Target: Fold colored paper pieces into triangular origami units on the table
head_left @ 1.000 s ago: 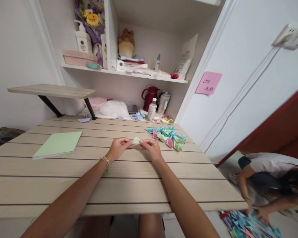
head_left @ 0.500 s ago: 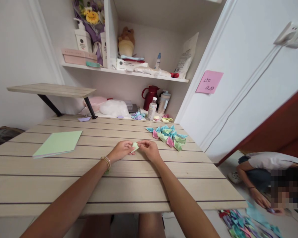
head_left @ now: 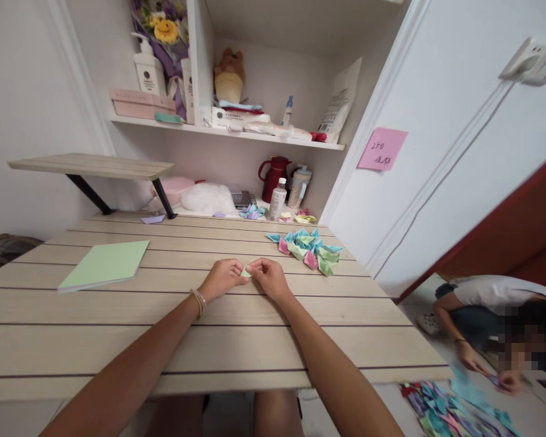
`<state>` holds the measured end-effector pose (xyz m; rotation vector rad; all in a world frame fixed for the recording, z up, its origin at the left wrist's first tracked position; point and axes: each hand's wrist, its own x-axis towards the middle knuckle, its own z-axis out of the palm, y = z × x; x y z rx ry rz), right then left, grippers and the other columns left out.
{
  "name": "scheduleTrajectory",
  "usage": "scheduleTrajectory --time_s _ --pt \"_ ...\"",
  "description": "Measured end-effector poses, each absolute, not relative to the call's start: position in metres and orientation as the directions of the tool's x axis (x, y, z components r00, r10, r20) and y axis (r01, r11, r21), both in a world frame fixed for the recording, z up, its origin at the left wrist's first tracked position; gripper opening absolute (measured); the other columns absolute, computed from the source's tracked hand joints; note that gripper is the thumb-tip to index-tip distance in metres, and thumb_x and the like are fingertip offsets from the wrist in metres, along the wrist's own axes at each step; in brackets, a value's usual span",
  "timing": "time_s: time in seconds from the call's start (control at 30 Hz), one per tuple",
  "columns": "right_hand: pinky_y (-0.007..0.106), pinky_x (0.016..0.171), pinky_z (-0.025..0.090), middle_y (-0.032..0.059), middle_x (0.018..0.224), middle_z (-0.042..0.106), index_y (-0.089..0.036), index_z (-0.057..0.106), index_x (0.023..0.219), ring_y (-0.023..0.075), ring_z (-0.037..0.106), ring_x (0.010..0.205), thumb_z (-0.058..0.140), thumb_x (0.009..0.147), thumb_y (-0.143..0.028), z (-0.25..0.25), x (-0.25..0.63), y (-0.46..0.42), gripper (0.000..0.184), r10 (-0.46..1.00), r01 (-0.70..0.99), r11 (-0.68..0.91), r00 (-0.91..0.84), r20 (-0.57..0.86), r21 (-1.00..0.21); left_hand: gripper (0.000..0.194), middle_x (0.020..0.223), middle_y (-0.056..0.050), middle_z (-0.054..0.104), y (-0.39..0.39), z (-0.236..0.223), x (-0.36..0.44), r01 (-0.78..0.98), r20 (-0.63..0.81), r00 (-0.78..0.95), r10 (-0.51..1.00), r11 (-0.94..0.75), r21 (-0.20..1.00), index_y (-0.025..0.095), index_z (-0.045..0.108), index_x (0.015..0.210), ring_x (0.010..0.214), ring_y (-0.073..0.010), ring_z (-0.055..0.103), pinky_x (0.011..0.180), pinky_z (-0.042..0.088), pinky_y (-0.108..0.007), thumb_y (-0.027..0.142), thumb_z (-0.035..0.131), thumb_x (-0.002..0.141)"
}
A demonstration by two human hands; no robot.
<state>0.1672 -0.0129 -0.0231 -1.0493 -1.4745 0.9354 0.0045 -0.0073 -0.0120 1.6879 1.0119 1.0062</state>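
I have a small green paper (head_left: 246, 272) over the middle of the worktop (head_left: 164, 285). My left hand (head_left: 224, 277) pinches it in a narrow grip; my right hand (head_left: 269, 276) meets it with closed fingertips opposite. Folded paper pieces (head_left: 295, 250) cluster beyond the right hand, and a green pad (head_left: 107, 265) lies well to the left.

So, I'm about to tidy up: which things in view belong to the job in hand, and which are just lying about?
Likely part of the job:
small green paper, held by left hand and right hand
green sheets
folded paper pieces

Likely just lying about:
red jug
plush toy
pump bottle
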Motion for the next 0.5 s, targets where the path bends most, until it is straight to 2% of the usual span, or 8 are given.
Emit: scheduleTrajectory --time_s 0.17,0.27,0.37,0.43,0.5 --pt "0.025 0.056 0.045 0.0019 0.063 0.065 -0.015 0.067 0.081 0.0148 0.058 0.057 0.072 0.056 -0.035 -0.0216 0.1652 -0.012 0.032 0.968 -0.007 0.251 -0.019 0.251 -0.968 0.025 0.059 -0.003 0.062 -0.0074 -0.0094 0.0053 0.035 0.102 0.298 0.949 -0.117 0.992 0.013 0.055 0.066 0.057 -0.0159 0.063 0.059 0.05 -0.029 0.026 0.073 0.056" --pt "0.025 0.054 0.045 0.0006 0.061 0.063 -0.015 0.066 0.08 0.0138 0.057 0.055 0.073 0.054 -0.035 -0.0233 0.1652 -0.0109 0.034 0.971 -0.065 0.235 -0.02 0.236 -0.97 0.03 0.061 -0.003 0.063 -0.0082 -0.0065 0.0044 0.002 0.103 0.3 0.949 -0.108 0.994 0.013 0.056 0.071 0.059 -0.0153 0.063 0.059 0.051 -0.028 0.025 0.076 0.052" --pt "0.023 0.051 0.043 -0.0002 0.058 0.061 -0.014 0.067 0.075 0.0125 0.055 0.052 0.074 0.052 -0.034 -0.0231 0.166 -0.0127 0.031 0.971 0.001 0.239 -0.014 0.239 -0.971 0.037 0.066 -0.003 0.065 -0.0075 -0.0039 0.003 0.011 0.132 0.308 0.942 -0.142 0.99 0.013 0.059 0.082 0.061 -0.014 0.063 0.06 0.05 -0.025 0.027 0.076 0.052" --pt "0.023 0.049 0.043 -0.001 0.056 0.06 -0.014 0.067 0.076 0.0118 0.054 0.051 0.075 0.052 -0.033 -0.0207 0.1665 -0.0152 0.032 0.969 0.044 0.243 -0.042 0.242 -0.969 0.032 0.067 -0.004 0.065 -0.0058 -0.0032 0.0022 0.013 0.157 0.28 0.947 -0.168 0.986 0.013 0.06 0.078 0.062 -0.0143 0.063 0.06 0.05 -0.025 0.03 0.074 0.056" --pt "0.023 0.053 0.045 -0.0009 0.058 0.061 -0.014 0.066 0.084 0.0124 0.056 0.054 0.074 0.053 -0.033 -0.0171 0.1667 -0.0172 0.037 0.967 0.009 0.24 -0.086 0.238 -0.971 0.026 0.065 -0.005 0.065 -0.0035 -0.0037 0.0014 0.003 0.162 0.234 0.959 -0.168 0.986 0.012 0.061 0.071 0.061 -0.0144 0.062 0.06 0.051 -0.026 0.032 0.072 0.059"
